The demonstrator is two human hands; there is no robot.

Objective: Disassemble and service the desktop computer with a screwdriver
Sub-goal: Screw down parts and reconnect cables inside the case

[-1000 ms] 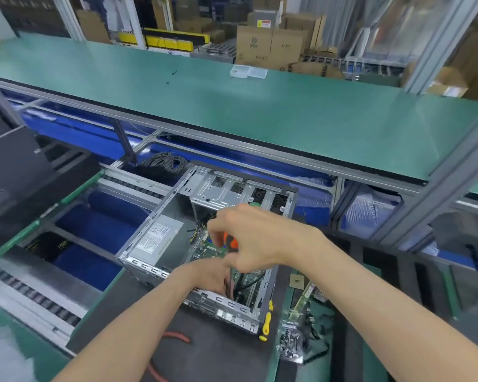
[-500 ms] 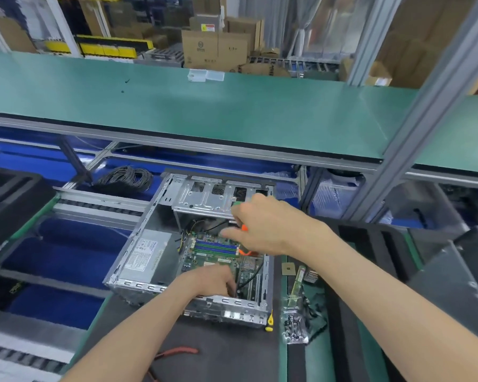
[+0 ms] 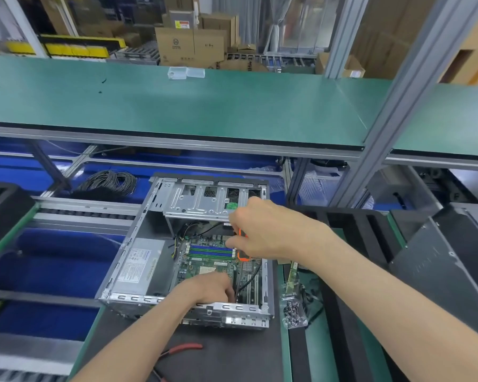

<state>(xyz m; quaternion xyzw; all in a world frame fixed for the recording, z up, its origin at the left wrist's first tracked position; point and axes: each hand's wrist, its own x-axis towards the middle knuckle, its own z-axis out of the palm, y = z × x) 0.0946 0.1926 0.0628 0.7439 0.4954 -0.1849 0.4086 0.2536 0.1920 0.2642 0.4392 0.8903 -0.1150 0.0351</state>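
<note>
Green-topped assembly bench [image 3: 177, 111], cartons beyond. Near centre: opened desktop case [image 3: 138, 274] on dark mat, motherboard [image 3: 207, 260] exposed. Right hand [image 3: 268, 230] grips orange-handled screwdriver [image 3: 243, 256] above board. Left hand [image 3: 207, 289] inside case, fingers curled; what they hold cannot be told. Red-handled pliers [image 3: 182, 348] near.

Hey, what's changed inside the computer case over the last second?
The right hand, gripping the orange-handled screwdriver, moved from just above the left hand toward the drive cage, uncovering the memory slots. The left hand stayed low on the motherboard; the case itself stayed put.
</note>
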